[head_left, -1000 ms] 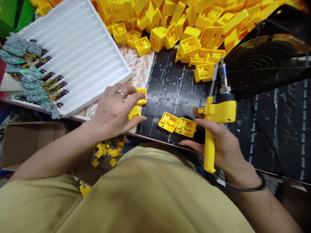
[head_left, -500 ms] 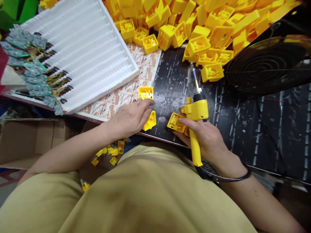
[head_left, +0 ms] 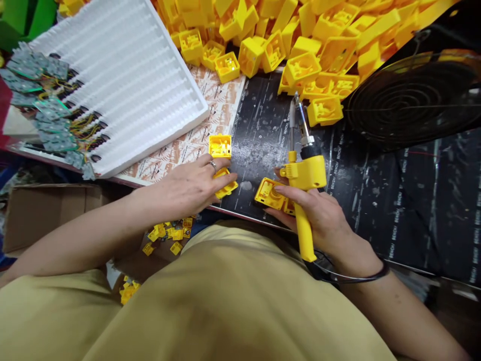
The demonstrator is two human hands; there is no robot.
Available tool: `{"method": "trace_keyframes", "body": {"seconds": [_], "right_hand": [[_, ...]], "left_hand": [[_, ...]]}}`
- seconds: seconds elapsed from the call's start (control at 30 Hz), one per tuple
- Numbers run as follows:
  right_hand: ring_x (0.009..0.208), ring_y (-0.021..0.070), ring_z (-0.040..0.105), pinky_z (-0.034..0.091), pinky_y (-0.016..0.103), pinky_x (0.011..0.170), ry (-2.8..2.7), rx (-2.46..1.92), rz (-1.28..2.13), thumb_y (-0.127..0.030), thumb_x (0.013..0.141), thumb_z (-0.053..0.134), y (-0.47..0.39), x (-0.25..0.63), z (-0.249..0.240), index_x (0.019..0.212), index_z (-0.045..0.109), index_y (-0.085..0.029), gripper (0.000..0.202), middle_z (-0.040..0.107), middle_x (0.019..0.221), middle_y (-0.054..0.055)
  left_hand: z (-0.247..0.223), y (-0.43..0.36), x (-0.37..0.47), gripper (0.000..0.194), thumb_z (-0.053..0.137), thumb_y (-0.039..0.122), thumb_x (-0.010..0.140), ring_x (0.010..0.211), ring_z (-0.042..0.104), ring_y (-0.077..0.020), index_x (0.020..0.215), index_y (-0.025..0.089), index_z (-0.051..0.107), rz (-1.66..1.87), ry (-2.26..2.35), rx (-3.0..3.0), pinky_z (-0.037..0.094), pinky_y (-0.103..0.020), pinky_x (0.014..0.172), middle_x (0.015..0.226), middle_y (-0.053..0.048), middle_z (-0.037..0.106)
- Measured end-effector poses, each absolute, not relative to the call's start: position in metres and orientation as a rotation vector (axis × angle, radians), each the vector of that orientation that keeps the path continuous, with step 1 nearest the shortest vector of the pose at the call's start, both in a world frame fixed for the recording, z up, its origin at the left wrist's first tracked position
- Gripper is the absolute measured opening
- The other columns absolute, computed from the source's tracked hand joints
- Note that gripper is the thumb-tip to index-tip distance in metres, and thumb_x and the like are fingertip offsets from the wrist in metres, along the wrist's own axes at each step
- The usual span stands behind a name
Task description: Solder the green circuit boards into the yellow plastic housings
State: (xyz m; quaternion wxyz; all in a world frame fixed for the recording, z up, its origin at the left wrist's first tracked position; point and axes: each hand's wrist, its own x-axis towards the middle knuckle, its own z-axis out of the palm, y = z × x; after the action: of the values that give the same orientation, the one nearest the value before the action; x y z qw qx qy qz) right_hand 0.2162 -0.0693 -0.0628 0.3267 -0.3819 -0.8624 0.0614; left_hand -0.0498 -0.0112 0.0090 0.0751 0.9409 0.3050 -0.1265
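Note:
My left hand (head_left: 197, 180) has its fingers around a small yellow housing (head_left: 226, 183) near the table's front edge. Just beyond those fingers lies another yellow housing (head_left: 220, 146), open side up. My right hand (head_left: 319, 208) holds a yellow soldering iron (head_left: 305, 173), its metal tip pointing away from me. The same hand also grips an open yellow housing (head_left: 269, 193) between thumb and fingers, with part of a second one beside it under the thumb.
Yellow housings (head_left: 304, 67) are heaped along the back. A white foam tray (head_left: 131, 85) with circuit boards (head_left: 52, 123) stands at left. A black fan (head_left: 409, 100) is at right. Cardboard boxes (head_left: 48, 215) with yellow parts sit below the table edge.
The housing at my left hand has turned and shifted left, and my fingers now lie over it. My right hand keeps the iron and housing, with the iron slightly turned.

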Motion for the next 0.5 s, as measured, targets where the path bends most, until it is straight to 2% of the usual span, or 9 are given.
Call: {"method": "trace_keyframes", "body": {"seconds": [0.13, 0.27, 0.33, 0.4, 0.5], "right_hand": [[0.079, 0.0158, 0.067, 0.055, 0.029, 0.074, -2.273, -0.983, 0.210, -0.025, 0.085, 0.070, -0.069, 0.221, -0.061, 0.133, 0.044, -0.022, 0.055, 0.069, 0.105, 0.006], [0.094, 0.0219, 0.067, 0.055, 0.038, 0.087, -2.285, -0.971, 0.215, -0.029, 0.082, 0.073, -0.067, 0.223, -0.060, 0.138, 0.040, -0.022, 0.065, 0.069, 0.107, 0.007], [0.101, 0.0245, 0.066, 0.054, 0.041, 0.091, -2.286, -0.982, 0.196, -0.032, 0.080, 0.075, -0.068, 0.224, -0.060, 0.140, 0.039, -0.022, 0.071, 0.068, 0.109, 0.008], [0.101, 0.0242, 0.066, 0.055, 0.038, 0.086, -2.301, -1.007, 0.186, -0.031, 0.080, 0.075, -0.069, 0.224, -0.062, 0.141, 0.038, -0.025, 0.072, 0.067, 0.112, 0.008], [0.091, 0.0202, 0.067, 0.055, 0.031, 0.076, -2.308, -1.031, 0.194, -0.026, 0.082, 0.073, -0.070, 0.225, -0.064, 0.141, 0.039, -0.026, 0.068, 0.068, 0.109, 0.006]], "left_hand": [[-0.004, -0.018, -0.032, 0.056, 0.056, 0.042, 0.092, 0.107, 0.060, -0.0252, 0.136, 0.010, 0.047, -0.134, 0.914, 2.808, 0.052, -0.033, 0.082, 0.126, -0.018, 0.058], [-0.007, -0.002, -0.036, 0.064, 0.040, 0.062, 0.094, 0.114, 0.054, -0.0270, 0.140, 0.018, 0.045, 0.135, 1.282, 2.792, 0.049, -0.038, 0.085, 0.134, -0.012, 0.054], [-0.006, 0.012, -0.043, 0.060, 0.033, 0.060, 0.097, 0.121, 0.049, -0.0271, 0.140, 0.020, 0.045, 0.092, 1.479, 2.732, 0.045, -0.040, 0.093, 0.136, -0.007, 0.053], [-0.004, 0.024, -0.051, 0.059, 0.035, 0.057, 0.097, 0.121, 0.049, -0.0290, 0.139, 0.018, 0.047, -0.053, 1.525, 2.689, 0.044, -0.042, 0.096, 0.131, -0.008, 0.057], [0.003, 0.031, -0.065, 0.048, 0.047, 0.044, 0.094, 0.116, 0.057, -0.0283, 0.133, 0.017, 0.055, -0.213, 1.214, 2.658, 0.046, -0.041, 0.097, 0.129, -0.011, 0.060]]}}
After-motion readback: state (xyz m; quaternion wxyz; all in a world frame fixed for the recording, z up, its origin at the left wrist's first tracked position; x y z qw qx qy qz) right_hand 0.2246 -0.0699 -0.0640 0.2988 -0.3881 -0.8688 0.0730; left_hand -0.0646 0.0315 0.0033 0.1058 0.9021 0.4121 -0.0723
